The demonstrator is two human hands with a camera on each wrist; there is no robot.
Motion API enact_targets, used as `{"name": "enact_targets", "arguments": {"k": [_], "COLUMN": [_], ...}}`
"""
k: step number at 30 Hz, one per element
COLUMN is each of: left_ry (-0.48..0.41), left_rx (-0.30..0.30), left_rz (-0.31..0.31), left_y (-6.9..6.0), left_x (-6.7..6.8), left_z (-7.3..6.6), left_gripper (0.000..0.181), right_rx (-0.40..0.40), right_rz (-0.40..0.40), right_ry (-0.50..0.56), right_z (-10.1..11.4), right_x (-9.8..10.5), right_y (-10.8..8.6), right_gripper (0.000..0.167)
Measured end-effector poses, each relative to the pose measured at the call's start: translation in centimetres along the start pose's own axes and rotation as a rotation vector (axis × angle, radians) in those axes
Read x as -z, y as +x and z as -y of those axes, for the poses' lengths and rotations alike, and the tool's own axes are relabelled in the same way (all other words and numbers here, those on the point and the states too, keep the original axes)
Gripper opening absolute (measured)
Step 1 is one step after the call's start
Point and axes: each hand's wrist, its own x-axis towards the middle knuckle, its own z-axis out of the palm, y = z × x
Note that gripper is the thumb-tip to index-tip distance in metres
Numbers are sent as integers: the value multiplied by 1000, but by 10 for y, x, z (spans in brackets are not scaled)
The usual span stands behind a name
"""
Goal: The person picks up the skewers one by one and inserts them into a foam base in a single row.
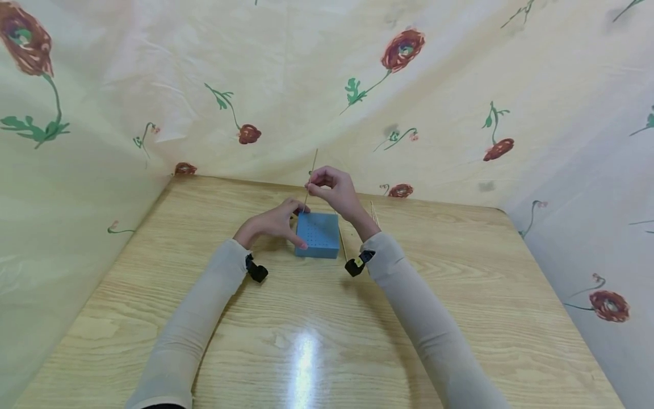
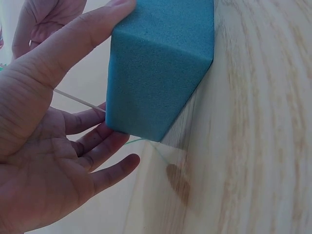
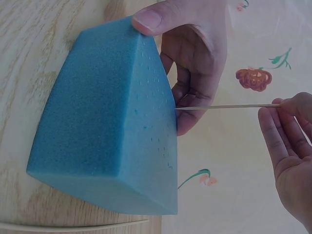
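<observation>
A blue foam block sits on the table, its top dotted with rows of small holes. My left hand holds it from the left, the thumb at the near edge and the fingertips at the far side. Above the block, my right hand pinches a thin wooden skewer between thumb and fingers. The skewer stands nearly upright, with its lower end at the block's top near the far left corner. Whether the tip has entered the foam I cannot tell.
Another skewer lies along the block's right side. More thin sticks lie behind my right wrist, partly hidden. A flowered cloth hangs behind the far edge of the wooden table and along both sides.
</observation>
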Motion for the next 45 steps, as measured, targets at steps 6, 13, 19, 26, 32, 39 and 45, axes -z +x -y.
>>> {"name": "enact_targets", "arguments": {"k": [6, 13, 19, 26, 32, 39, 45], "left_ry": [-2, -1, 6, 3, 4, 5, 0], "left_rx": [-3, -8, -2, -10, 0, 3, 4], "left_rz": [-3, -5, -7, -4, -2, 2, -1], "left_y": [-1, 0, 1, 0, 1, 0, 0], "left_x": [1, 0, 1, 1, 1, 1, 0], "left_z": [-2, 0, 0, 0, 1, -1, 0], "left_gripper": [90, 89, 91, 90, 90, 90, 90], "right_rx": [7, 24, 33, 32, 27, 13, -13], "right_rz": [7, 1, 3, 7, 14, 25, 37], "right_ry": [-25, -46, -50, -49, -51, -57, -67], "right_z": [0, -1, -1, -1, 0, 1, 8], "right_x": [-1, -3, -3, -2, -2, -2, -2], "right_y": [0, 0, 0, 0, -1, 0, -1], "right_gripper": [13, 9, 12, 9, 10, 15, 14]}}
